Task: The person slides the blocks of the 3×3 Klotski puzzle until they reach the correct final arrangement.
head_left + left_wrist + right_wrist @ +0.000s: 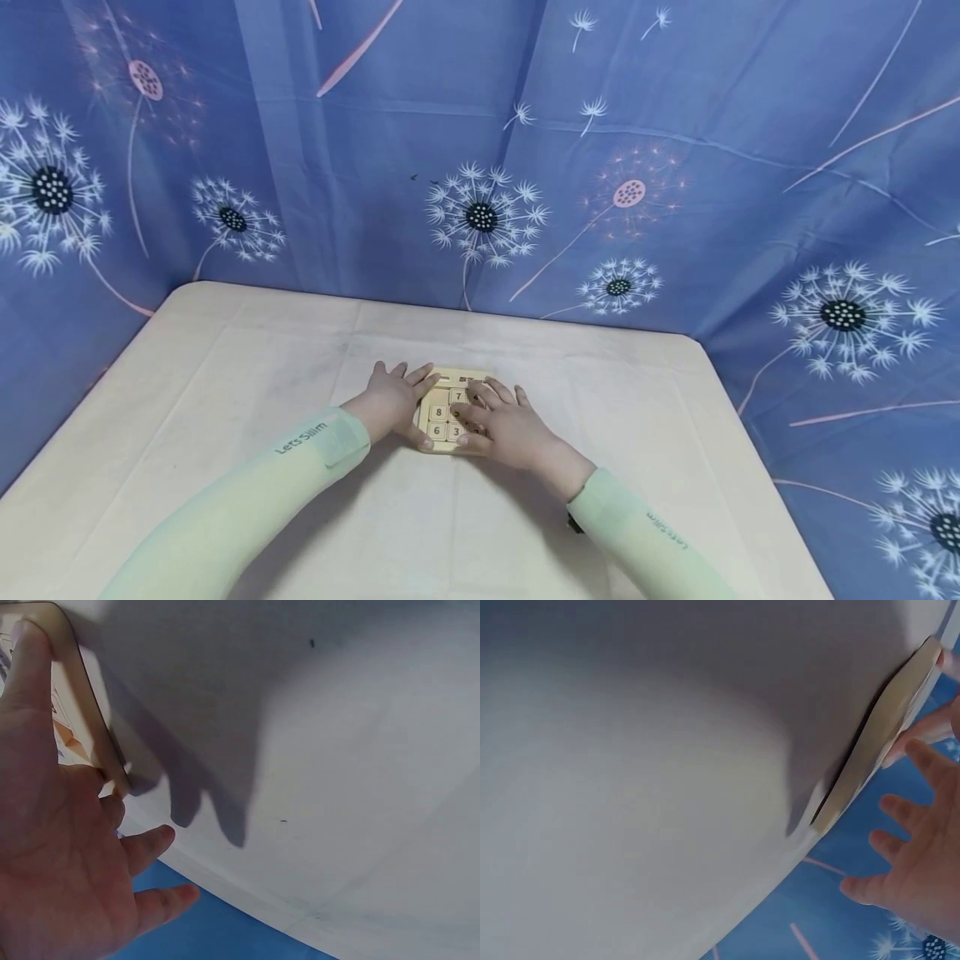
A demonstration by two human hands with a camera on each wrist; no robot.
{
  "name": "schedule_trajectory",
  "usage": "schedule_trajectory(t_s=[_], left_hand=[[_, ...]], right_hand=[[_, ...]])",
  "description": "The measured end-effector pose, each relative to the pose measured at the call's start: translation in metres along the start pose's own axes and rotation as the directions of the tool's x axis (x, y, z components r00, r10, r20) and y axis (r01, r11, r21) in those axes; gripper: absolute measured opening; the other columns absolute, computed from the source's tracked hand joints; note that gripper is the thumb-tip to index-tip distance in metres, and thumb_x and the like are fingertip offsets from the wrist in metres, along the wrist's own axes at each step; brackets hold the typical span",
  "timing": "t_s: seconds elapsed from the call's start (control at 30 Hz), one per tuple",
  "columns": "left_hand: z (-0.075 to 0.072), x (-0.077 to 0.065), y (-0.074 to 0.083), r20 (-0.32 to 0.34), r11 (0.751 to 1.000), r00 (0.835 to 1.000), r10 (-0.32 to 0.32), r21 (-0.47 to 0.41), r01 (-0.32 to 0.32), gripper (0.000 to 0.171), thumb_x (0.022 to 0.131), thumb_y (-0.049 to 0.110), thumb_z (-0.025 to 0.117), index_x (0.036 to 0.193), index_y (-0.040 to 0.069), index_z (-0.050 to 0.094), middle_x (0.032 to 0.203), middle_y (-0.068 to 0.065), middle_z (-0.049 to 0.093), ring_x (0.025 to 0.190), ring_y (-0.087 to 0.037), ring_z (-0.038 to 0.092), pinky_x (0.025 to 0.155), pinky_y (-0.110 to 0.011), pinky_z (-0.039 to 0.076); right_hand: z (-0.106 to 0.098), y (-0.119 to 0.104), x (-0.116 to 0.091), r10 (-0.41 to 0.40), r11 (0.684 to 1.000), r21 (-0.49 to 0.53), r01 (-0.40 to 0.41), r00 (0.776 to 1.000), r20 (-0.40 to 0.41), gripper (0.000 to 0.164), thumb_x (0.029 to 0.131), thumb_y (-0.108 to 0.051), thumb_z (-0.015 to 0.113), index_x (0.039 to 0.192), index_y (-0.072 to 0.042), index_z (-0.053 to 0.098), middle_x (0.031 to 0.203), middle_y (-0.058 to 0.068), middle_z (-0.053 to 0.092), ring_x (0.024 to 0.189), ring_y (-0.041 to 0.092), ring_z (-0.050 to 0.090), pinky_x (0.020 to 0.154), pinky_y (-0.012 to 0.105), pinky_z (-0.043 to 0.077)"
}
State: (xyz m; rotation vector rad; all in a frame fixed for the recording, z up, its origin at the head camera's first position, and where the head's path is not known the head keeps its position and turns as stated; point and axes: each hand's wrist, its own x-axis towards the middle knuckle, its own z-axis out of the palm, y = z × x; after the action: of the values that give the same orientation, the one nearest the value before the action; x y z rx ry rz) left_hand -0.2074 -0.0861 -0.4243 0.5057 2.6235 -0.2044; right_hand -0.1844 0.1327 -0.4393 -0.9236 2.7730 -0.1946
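Note:
A pale yellow number sliding puzzle (438,412) lies flat on the table, with tiles such as 7, 8, 6 and 3 showing. My left hand (392,404) holds its left side, thumb at the near corner and index finger at the far corner. In the left wrist view, the thumb (31,667) rests on the puzzle's frame (79,690), while the other fingers spread past the edge. Over the right half of the tiles, my right hand (510,429) spreads its fingers and hides several of them. The right wrist view shows the puzzle's side edge (870,750) beside the spread right hand (930,862).
A pale cloth covers the table (225,400), whose rounded far edge meets a blue dandelion-print curtain (375,167). More of this curtain hangs at the left and right sides. Light green sleeves (255,483) cover both forearms, and a dark band shows at the right wrist.

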Motion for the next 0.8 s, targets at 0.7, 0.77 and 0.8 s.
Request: schedule_trajectory(t_s=[0.7,0.77,0.8], left_hand=[[0.005,0.000,-0.007,-0.040,0.997,0.999,0.036,-0.062,-0.038,0.116,0.076,0.078,0.070,0.165,0.022,0.022,0.175,0.002,0.014,0.158,-0.039,0.028,0.126,-0.066,0.027],[0.005,0.000,-0.006,-0.041,0.997,0.998,0.037,-0.062,-0.040,0.116,0.076,0.078,0.070,0.165,0.022,0.022,0.175,0.001,0.015,0.158,-0.039,0.028,0.126,-0.065,0.027],[0.005,-0.001,-0.006,-0.041,0.997,0.998,0.038,-0.061,-0.040,0.116,0.076,0.078,0.070,0.165,0.022,0.022,0.175,0.001,0.015,0.158,-0.039,0.028,0.126,-0.065,0.027]], right_hand=[[-0.004,0.022,-0.001,-0.040,0.996,-0.082,0.041,0.999,0.009,0.060,0.103,-0.055,0.049,0.155,-0.025,0.045,0.167,0.012,0.035,0.158,0.042,0.024,0.122,0.075,0.022],[-0.002,0.022,0.000,-0.037,0.996,-0.084,0.038,0.999,0.013,0.060,0.104,-0.055,0.048,0.156,-0.025,0.045,0.168,0.012,0.035,0.158,0.041,0.023,0.122,0.075,0.022],[-0.001,0.022,0.001,-0.034,0.996,-0.085,0.035,0.999,0.017,0.061,0.104,-0.056,0.047,0.156,-0.025,0.044,0.168,0.011,0.034,0.159,0.041,0.023,0.122,0.075,0.022]])
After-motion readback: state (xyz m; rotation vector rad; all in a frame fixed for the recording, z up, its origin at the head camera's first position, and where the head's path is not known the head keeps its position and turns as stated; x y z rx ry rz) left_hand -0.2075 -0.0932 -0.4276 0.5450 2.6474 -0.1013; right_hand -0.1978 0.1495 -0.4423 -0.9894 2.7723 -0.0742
